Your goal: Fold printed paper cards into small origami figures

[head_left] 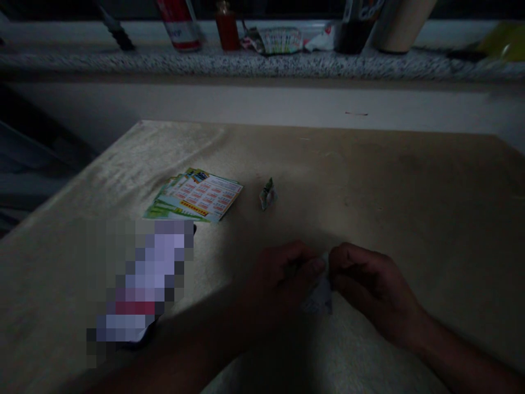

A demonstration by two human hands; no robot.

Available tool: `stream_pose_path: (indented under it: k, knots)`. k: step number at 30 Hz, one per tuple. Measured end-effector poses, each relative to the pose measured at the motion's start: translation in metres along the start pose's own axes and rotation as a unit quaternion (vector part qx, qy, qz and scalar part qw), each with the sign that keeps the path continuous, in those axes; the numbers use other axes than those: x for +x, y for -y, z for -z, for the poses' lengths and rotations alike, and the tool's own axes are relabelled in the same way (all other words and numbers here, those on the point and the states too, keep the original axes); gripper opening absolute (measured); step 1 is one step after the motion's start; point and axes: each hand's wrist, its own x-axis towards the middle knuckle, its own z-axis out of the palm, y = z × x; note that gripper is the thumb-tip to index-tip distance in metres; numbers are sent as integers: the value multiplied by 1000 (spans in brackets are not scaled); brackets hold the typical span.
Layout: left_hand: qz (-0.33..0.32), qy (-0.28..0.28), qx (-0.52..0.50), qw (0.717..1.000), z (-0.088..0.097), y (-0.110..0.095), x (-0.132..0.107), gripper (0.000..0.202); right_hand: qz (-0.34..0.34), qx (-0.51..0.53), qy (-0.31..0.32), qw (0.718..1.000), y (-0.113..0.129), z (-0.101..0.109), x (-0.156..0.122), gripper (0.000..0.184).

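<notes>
My left hand [293, 273] is closed around a small pale piece of paper [320, 295], with the thumb pressed on its upper part. At the paper's right edge, my right hand [367, 287] has its fingers curled, thumb and forefinger pinched together at the edge. The paper looks folded and stands tilted just over the table; dim light hides its print. Beyond the hands, a small folded piece of printed paper [268, 195] stands on the tabletop. Left of it lies a fanned stack of printed cards [205, 194], green and white with orange boxes.
A phone-like device [151, 273] with a blurred-out bright screen lies left of my forearm on the cloth-covered table [389, 175]. On the stone windowsill [246, 65] stand a red can [180, 27], a small reddish bottle [227, 30], a crumpled wrapper [281, 40] and a dark bottle [356, 30].
</notes>
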Motion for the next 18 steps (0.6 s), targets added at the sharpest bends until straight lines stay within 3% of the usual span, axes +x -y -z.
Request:
stream_pose_path:
  k: [4, 9, 11, 14, 18]
  knots:
    - [42, -23, -99, 994, 0, 7, 3, 29, -20, -42, 34, 998, -3, -1, -2, 25]
    - [66, -34, -154, 985, 2, 6, 10, 26, -36, -26, -17, 999, -11, 0, -3, 32]
    - [82, -5, -186, 979, 7, 2, 13, 26, -43, -1, -40, 998, -11, 5, -2, 32]
    - [112, 37, -158, 980, 16, -1, 14, 27, -45, 19, -89, 995, -8, 12, 0, 34]
    - [121, 46, -76, 989, 22, 0, 11, 19, -50, 19, -133, 990, -2, 16, 2, 37]
